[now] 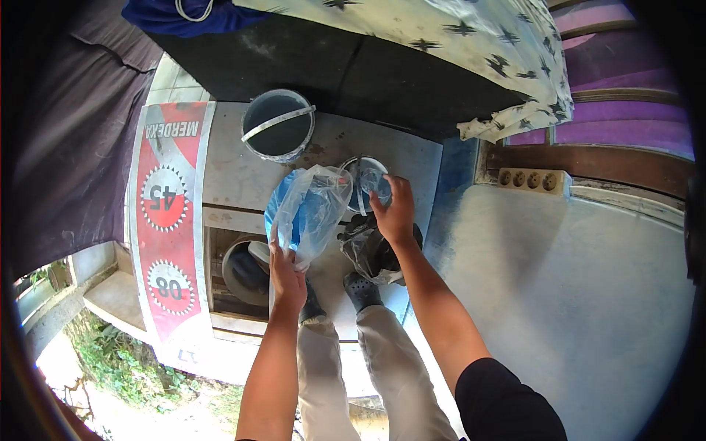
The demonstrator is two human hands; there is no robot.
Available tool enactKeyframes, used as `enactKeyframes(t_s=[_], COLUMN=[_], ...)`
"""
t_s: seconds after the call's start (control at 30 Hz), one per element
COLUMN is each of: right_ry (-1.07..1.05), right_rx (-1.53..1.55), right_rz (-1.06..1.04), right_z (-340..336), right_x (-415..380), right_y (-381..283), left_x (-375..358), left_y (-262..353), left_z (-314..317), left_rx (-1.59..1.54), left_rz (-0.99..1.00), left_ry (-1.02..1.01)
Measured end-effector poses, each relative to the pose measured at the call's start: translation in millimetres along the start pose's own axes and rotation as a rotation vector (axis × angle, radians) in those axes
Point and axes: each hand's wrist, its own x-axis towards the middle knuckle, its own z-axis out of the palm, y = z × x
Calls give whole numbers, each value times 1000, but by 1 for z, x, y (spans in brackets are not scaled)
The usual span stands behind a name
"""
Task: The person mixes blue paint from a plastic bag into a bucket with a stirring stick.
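A clear plastic bag [323,202] hangs from my left hand [287,275], whose fingers and thumb close on its near edge. Something bright blue [282,206] shows beside and through the bag. My right hand [397,213] has its thumb and fingers curled around a small clear plastic item [373,181], perhaps a cup; I cannot tell its exact kind. That hand is above a small white-rimmed bucket [353,163]. Beneath my right wrist sits a black plastic bag [360,246], with its opening crumpled.
A larger grey bucket [276,143] with a white handle stands farther back against the dark panel. To the left are a round container [246,272] in a recess and a red and white banner [170,198]. A power strip [528,181] lies at the right wall.
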Motion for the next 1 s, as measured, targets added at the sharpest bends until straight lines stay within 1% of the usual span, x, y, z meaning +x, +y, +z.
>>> enactKeyframes(t_s=[0.07,0.13,0.17,0.2,0.27,0.3,0.37,0.43,0.53,0.6,0.67,0.7,0.77,0.87,1.0], right_ry=[-185,-204,-217,-220,-99,-95,-183,-197,-209,-215,-344,-342,-200,-263,-279], right_rx=[-74,-88,-101,-101,-71,-70,-42,-58,-44,-18,-91,-92,-28,-79,-90], right_rz=[18,34,50,50,-15,-18,-39,-25,12,46,42,44,80,38,35], right_z=[22,22,21,16,3,3,8,7,7,6,7,4,-1,9,12], right_x=[-15,-12,-11,-8,4,3,-6,-8,-2,-7,-10,-8,0,-13,-11], right_y=[27,30,31,26,8,11,25,32,30,30,37,32,14,24,28], left_x=[2,2,2,1,0,2,2,2,6,4,2,1,3,2,5], left_y=[0,1,3,4,3,3,3,0,1,3,6,7,8,9,6], left_z=[-4,-7,-8,-8,-8,-6,-5,-4,-4,-6,-4,-3,-2,1,0], left_rx=[-5,-9,-5,-2,-9,-16,-22,-24,22,19,10,-1,2,18,14], left_rz=[-15,-37,-14,11,6,4,-4,-21,5,-23,-39,-50,-45,-43,-17], left_ry=[18,28,5,-16,-3,4,11,17,46,9,8,5,9,20,-7])
